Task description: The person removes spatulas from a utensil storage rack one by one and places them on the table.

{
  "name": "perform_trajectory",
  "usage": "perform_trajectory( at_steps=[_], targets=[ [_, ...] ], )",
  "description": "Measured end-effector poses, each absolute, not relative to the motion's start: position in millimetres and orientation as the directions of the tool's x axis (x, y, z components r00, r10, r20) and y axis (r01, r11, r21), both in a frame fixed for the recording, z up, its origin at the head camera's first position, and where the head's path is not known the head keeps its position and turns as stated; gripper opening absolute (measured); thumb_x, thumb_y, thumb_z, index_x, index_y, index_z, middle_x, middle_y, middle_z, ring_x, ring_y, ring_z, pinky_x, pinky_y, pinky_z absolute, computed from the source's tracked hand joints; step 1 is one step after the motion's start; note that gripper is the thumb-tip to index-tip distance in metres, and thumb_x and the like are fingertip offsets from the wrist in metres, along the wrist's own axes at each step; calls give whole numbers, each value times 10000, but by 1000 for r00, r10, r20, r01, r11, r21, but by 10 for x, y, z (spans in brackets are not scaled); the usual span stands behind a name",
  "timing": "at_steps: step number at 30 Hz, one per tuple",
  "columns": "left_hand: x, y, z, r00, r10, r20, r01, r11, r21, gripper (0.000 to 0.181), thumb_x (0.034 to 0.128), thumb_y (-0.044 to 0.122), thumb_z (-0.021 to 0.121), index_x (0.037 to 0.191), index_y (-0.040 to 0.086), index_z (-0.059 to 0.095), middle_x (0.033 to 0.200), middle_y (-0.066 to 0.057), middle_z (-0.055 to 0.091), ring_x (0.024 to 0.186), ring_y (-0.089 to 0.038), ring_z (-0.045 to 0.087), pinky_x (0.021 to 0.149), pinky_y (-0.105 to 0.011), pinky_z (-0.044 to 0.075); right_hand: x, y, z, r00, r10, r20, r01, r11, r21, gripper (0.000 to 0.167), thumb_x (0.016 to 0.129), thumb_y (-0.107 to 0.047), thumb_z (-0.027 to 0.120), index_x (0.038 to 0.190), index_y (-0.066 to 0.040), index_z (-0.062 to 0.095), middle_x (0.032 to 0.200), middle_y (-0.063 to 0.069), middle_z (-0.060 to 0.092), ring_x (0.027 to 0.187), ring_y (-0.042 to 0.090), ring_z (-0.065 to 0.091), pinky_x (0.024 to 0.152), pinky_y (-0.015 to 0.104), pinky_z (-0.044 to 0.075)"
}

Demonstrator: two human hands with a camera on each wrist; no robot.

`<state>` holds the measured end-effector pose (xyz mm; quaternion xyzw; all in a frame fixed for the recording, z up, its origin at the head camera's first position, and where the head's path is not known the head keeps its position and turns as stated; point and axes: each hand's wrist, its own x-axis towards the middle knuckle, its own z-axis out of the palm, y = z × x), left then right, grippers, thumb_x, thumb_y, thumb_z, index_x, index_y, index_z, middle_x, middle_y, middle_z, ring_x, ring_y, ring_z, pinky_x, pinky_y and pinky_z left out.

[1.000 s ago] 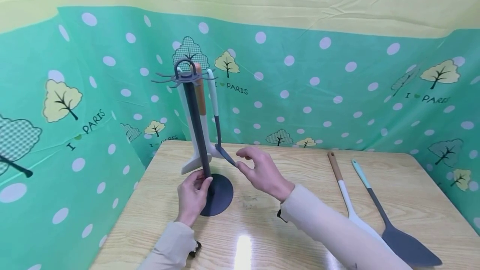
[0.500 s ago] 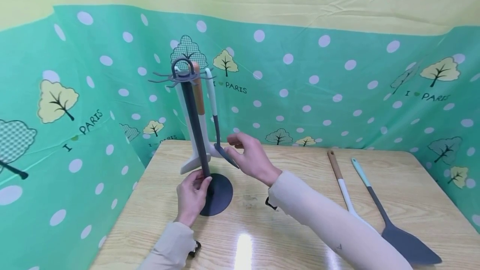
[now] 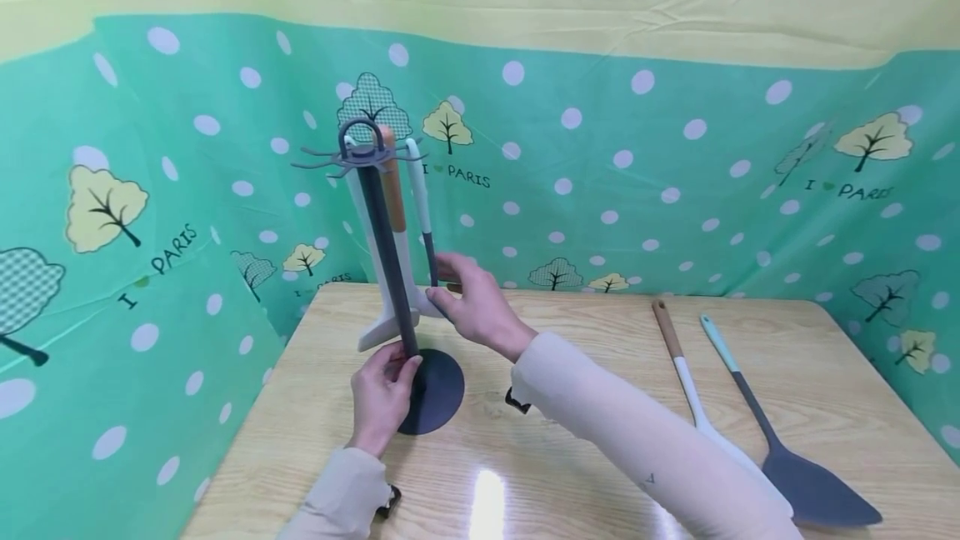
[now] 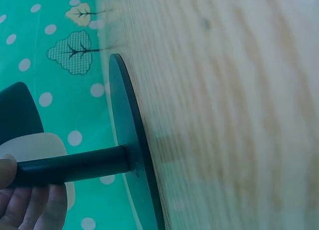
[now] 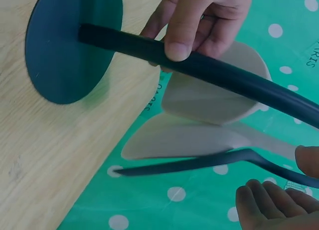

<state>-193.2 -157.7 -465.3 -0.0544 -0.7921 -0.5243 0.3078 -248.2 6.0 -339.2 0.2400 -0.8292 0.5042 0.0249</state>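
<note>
Both hands are at the utensil stand, left pinching its post, right loosely about a hanging dark-headed utensil.
I pinch the post point(image 3: 390, 261) low down between the thumb and fingers of my left hand point(image 3: 381, 394), with the round base point(image 3: 444, 390) just beside it. My right hand point(image 3: 476, 302) has thumb and fingers parted either side of the neck of the dark-headed utensil point(image 3: 423, 205); I can't tell how firmly they touch it. Beyond my left hand hang a brown-handled pale utensil point(image 3: 394, 198) and another pale utensil point(image 3: 377, 333). Above both hands is the hook ring point(image 3: 363, 157). Well to the right of my right hand, a white utensil point(image 3: 690, 386) and a dark turner point(image 3: 813, 490) lie on the table point(image 3: 277, 440), the white one partly behind my sleeve point(image 3: 622, 432).
</note>
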Motion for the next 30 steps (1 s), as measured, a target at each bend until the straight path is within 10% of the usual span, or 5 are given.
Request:
perform_trajectory(
  at_steps=[30],
  targets=[
    [-1922,-1563,-4626,-815,-245,526,392,437,810,159,792,-33,747,937,-4,687,840,-121,702,710,-233,707,657,-144,535,-2336,224,-3427,-867,-322,380,-475,305,-825,136,947,-157,603,1064,-147,672,927,-39,656,833,100,625,751,283,537]
  ],
)
